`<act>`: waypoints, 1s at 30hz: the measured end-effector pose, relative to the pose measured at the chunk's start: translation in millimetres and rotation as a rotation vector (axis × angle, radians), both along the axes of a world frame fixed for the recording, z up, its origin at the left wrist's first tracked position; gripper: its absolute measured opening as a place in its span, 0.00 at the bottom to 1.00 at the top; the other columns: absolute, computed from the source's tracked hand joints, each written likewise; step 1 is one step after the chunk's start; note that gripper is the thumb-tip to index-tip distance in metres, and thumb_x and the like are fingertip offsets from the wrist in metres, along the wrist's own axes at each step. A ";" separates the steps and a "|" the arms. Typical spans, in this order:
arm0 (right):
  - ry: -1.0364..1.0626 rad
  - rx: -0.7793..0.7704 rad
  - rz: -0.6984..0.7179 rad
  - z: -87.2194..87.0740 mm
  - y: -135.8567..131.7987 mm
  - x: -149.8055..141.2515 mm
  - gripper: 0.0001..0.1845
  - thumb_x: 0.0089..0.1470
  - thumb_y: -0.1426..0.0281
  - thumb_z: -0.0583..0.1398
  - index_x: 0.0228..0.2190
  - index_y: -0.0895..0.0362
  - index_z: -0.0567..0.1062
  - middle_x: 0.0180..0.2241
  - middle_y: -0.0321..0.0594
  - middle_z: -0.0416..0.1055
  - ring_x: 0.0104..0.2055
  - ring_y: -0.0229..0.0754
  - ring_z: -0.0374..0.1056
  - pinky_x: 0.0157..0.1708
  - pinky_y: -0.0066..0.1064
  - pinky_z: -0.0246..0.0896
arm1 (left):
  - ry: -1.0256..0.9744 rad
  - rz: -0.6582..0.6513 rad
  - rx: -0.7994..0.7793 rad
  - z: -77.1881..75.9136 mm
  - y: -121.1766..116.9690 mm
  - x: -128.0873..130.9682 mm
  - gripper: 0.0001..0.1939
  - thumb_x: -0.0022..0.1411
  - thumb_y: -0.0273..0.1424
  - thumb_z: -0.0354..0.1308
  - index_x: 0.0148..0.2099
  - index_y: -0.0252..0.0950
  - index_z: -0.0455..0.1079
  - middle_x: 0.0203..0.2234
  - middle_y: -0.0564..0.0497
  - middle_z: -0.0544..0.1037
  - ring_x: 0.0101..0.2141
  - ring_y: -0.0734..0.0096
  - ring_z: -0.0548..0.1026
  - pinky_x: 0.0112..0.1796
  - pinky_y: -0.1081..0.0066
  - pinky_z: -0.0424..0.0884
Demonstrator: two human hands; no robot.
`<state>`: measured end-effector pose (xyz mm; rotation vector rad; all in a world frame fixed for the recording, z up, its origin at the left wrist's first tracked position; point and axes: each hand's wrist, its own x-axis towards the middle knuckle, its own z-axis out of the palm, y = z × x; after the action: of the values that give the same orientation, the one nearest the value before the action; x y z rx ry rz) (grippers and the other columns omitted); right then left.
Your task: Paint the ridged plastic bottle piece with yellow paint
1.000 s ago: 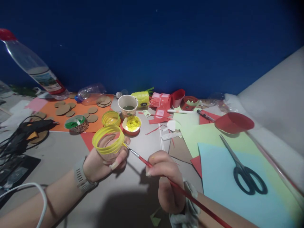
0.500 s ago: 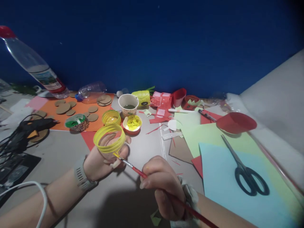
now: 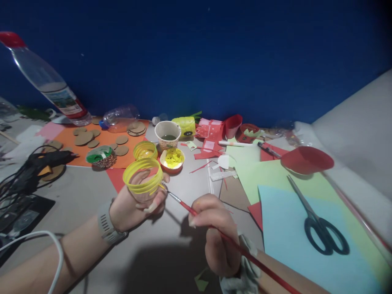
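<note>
My left hand (image 3: pixel 131 208) is wrapped round a cut clear plastic bottle piece (image 3: pixel 143 179), whose upper part is coated in yellow paint and whose lower part is still see-through. Between the fingers of my right hand (image 3: pixel 216 232) is a red-handled paintbrush (image 3: pixel 191 209). Its yellow-tipped bristles touch or nearly touch the right side of the piece. Just beyond stands a small cup of yellow paint (image 3: pixel 173 158), beside another yellow-painted ring (image 3: pixel 145 152). Behind them is a paper cup with dark liquid (image 3: pixel 168 134).
Scissors (image 3: pixel 318 220) lie on blue paper (image 3: pixel 281 241) at right. Cardboard discs (image 3: pixel 84 138) rest on orange paper (image 3: pixel 67 134). At left are a water bottle (image 3: pixel 61 94), a cup of green paint (image 3: pixel 100 156) and a black glue gun with cables (image 3: pixel 52 158).
My right hand and the brush have moved up and to the right, carrying the bristles from the front of the plastic piece to its right side. My left hand keeps its hold.
</note>
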<state>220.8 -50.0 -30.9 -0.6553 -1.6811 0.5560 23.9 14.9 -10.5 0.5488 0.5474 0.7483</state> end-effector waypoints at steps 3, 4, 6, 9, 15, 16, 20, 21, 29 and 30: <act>-0.001 0.084 0.091 5.8 2.2 -1.0 0.11 0.67 0.70 0.50 0.46 0.58 0.70 0.36 0.42 0.67 0.37 0.41 0.68 0.34 0.32 0.69 | 0.016 0.027 -0.035 -1.4 -0.6 -1.1 0.09 0.67 0.29 0.52 0.39 0.30 0.71 0.19 0.53 0.71 0.13 0.83 0.52 0.18 0.80 0.62; -0.017 0.089 0.098 7.3 2.6 -1.3 0.11 0.68 0.70 0.50 0.45 0.57 0.70 0.35 0.42 0.68 0.37 0.41 0.68 0.34 0.32 0.69 | 0.018 0.034 -0.032 -2.0 -0.8 -1.3 0.08 0.66 0.28 0.53 0.39 0.30 0.71 0.19 0.54 0.71 0.13 0.83 0.52 0.18 0.80 0.62; -0.036 0.087 0.096 9.5 3.0 -1.8 0.11 0.68 0.69 0.49 0.45 0.56 0.70 0.35 0.42 0.68 0.36 0.41 0.68 0.33 0.32 0.69 | 0.018 0.043 -0.014 -3.0 -1.1 -1.3 0.07 0.65 0.27 0.53 0.39 0.31 0.72 0.18 0.55 0.70 0.13 0.83 0.51 0.18 0.80 0.62; -0.074 0.093 0.124 11.9 3.2 -2.1 0.12 0.68 0.69 0.49 0.45 0.57 0.71 0.35 0.43 0.70 0.35 0.41 0.69 0.32 0.31 0.69 | 0.042 0.042 0.006 -3.2 -1.0 -0.6 0.09 0.67 0.31 0.52 0.39 0.33 0.72 0.16 0.55 0.69 0.14 0.80 0.53 0.19 0.78 0.63; 0.038 0.029 0.089 7.6 3.5 -4.8 0.11 0.66 0.72 0.52 0.45 0.58 0.73 0.37 0.45 0.74 0.39 0.42 0.71 0.36 0.33 0.70 | 0.055 0.045 0.019 -2.3 -1.0 -0.1 0.11 0.68 0.32 0.51 0.39 0.32 0.72 0.15 0.54 0.68 0.13 0.80 0.51 0.18 0.79 0.62; 0.067 0.005 0.059 5.9 3.1 -5.7 0.12 0.66 0.72 0.52 0.44 0.58 0.73 0.37 0.45 0.74 0.39 0.43 0.71 0.36 0.35 0.70 | 0.049 0.048 0.017 -2.5 -0.9 -0.3 0.11 0.67 0.30 0.51 0.39 0.31 0.72 0.15 0.55 0.69 0.13 0.81 0.50 0.18 0.79 0.61; 0.203 -0.027 -0.040 0.4 1.6 -9.9 0.11 0.65 0.71 0.53 0.44 0.54 0.74 0.32 0.41 0.72 0.33 0.43 0.69 0.30 0.35 0.68 | 0.031 0.040 -0.004 -3.4 0.3 -0.5 0.11 0.66 0.29 0.51 0.39 0.29 0.72 0.18 0.52 0.71 0.13 0.83 0.49 0.18 0.80 0.62; 0.241 -0.012 -0.046 -0.3 1.4 -11.0 0.10 0.64 0.72 0.53 0.44 0.54 0.73 0.31 0.40 0.70 0.31 0.42 0.68 0.29 0.34 0.66 | 0.023 0.036 -0.005 -3.4 0.7 -0.4 0.11 0.66 0.29 0.51 0.39 0.29 0.72 0.19 0.52 0.72 0.13 0.83 0.49 0.18 0.80 0.62; 0.225 0.081 -0.024 -5.1 2.2 -9.7 0.07 0.64 0.72 0.55 0.42 0.53 0.71 0.29 0.38 0.67 0.27 0.40 0.66 0.25 0.31 0.64 | -0.004 0.074 0.023 -2.1 0.6 -0.2 0.07 0.65 0.27 0.53 0.38 0.30 0.72 0.17 0.54 0.71 0.13 0.83 0.47 0.18 0.79 0.62; 0.197 0.081 -0.020 -5.0 2.4 -7.9 0.07 0.65 0.71 0.55 0.44 0.52 0.71 0.30 0.39 0.68 0.28 0.41 0.66 0.25 0.31 0.65 | -0.005 0.066 0.030 -2.4 0.3 -0.3 0.07 0.64 0.27 0.54 0.35 0.30 0.72 0.16 0.54 0.70 0.13 0.83 0.47 0.18 0.79 0.62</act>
<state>212.9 -47.6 -35.9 -0.5405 -1.5028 0.5189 23.6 15.2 -12.9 0.5591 0.5526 0.8212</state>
